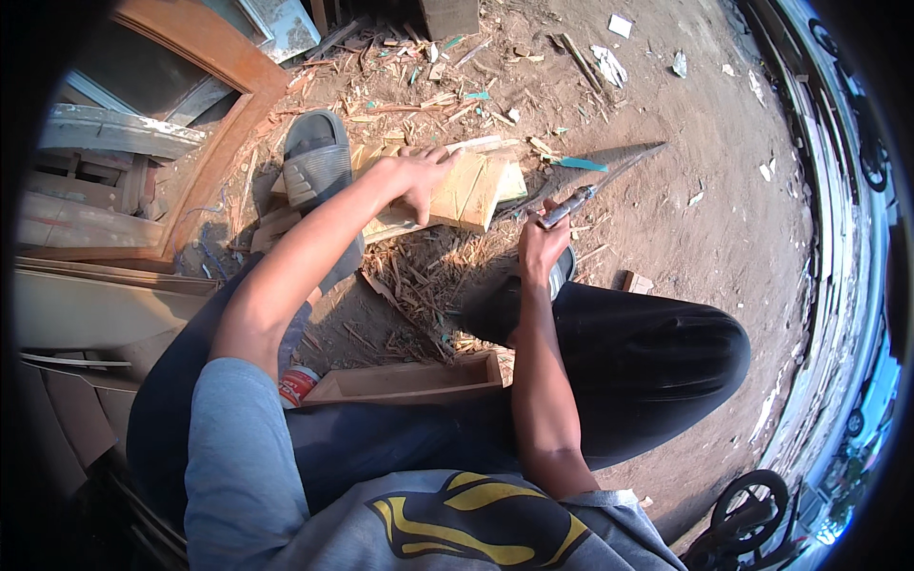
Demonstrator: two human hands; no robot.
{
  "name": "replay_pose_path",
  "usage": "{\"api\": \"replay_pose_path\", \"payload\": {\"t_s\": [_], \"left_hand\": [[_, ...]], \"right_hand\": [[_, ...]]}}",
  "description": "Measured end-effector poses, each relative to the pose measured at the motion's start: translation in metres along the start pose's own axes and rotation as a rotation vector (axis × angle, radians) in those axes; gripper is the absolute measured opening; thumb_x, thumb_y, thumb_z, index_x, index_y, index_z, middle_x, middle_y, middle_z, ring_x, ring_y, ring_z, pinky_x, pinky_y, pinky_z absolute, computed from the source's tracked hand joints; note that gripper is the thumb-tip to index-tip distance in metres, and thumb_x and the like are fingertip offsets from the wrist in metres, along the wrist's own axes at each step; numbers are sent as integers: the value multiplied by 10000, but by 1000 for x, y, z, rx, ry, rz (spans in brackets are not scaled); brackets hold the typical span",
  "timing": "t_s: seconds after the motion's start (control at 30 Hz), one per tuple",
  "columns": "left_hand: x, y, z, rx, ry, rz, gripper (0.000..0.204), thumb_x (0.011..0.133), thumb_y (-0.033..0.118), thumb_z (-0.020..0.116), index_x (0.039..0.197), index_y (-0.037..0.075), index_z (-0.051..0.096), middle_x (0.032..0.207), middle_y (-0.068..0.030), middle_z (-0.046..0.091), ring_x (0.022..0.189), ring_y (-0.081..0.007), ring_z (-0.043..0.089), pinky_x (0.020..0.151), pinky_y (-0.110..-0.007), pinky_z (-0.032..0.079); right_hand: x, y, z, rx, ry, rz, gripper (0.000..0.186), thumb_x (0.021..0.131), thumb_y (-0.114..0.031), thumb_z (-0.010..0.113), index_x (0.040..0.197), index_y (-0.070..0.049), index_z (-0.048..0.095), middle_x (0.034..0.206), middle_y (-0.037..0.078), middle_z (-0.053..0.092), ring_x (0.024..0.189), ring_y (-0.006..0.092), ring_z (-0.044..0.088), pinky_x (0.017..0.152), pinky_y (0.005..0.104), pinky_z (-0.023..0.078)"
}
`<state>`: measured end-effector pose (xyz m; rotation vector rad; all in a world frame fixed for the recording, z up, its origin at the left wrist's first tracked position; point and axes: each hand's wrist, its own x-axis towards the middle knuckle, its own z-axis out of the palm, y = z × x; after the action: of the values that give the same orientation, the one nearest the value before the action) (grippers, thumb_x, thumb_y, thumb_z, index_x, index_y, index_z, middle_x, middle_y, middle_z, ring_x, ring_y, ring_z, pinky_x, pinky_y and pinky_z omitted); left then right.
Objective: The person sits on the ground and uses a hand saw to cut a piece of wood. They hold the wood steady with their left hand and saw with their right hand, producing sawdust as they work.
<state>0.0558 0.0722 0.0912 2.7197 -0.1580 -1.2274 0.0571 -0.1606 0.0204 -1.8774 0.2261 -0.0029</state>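
My left hand (416, 181) presses down on a pale wood block (466, 195), thumb and fingers spread over its top. Dark lines cross the right part of the block, and my left foot in a grey slide sandal (319, 164) rests at its left end. To the right of the block, my right hand (545, 244) is closed around the handle of a long-bladed hand tool (574, 205). Its thin blade points away to the upper right and shows almost edge-on, so whether it is a saw or a knife I cannot tell. A dark shape beside the blade looks like its shadow.
Wood chips (419, 285) litter the dirt around my feet. An open wooden box (405, 381) and a red-and-white can (297, 385) sit close to my legs. Wooden frames (219, 171) lean at the left. Long boards (800, 285) line the right side, near a wheel (750, 509).
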Motion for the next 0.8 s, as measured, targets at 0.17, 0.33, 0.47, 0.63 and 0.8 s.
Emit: {"api": "replay_pose_path", "payload": {"t_s": [0.17, 0.33, 0.47, 0.63, 0.8], "left_hand": [[8, 4, -1, -150, -101, -82, 1413, 529, 672, 755, 1489, 67, -87, 1538, -249, -71, 1439, -353, -26, 1142, -564, 73], [24, 4, 16, -699, 216, -193, 1108, 729, 894, 177, 1502, 101, 140, 1564, -167, 34, 1443, -341, 35, 1122, -609, 14], [34, 40, 41, -566, 586, -412, 793, 917, 663, 190, 1444, 85, 318, 1523, -165, 219, 1417, -350, 177, 1075, -696, 37], [30, 49, 48, -474, 816, -433, 501, 958, 463, 326, 1228, 80, 504, 1299, -128, 501, 1292, -303, 404, 1044, -704, 154], [55, 37, 60, -442, 821, -458, 472, 949, 474, 352, 1250, 147, 511, 1322, -117, 492, 1304, -299, 395, 1043, -697, 179]], "right_hand": [[-6, -47, -27, 108, -2, 60, 202, 834, -48, 526, 978, 76, 593, 818, 147, 663, 601, 155, 613, 561, 274, 495], [-22, -87, -53, -18, 43, 64, 314, 901, -210, 597, 656, -62, 468, 538, -16, 439, 416, 71, 377, 393, 257, 299], [-61, -145, -79, 195, -118, 209, 280, 927, -197, 585, 695, -91, 470, 530, -38, 372, 395, 43, 338, 360, 209, 265], [-106, -182, -114, 224, -328, 272, 265, 954, -203, 563, 761, -54, 461, 557, -11, 391, 403, 54, 370, 353, 211, 303], [-129, -165, -95, 83, -447, 294, 329, 959, -283, 566, 750, -48, 468, 576, -45, 425, 493, 22, 384, 423, 213, 302]]}}
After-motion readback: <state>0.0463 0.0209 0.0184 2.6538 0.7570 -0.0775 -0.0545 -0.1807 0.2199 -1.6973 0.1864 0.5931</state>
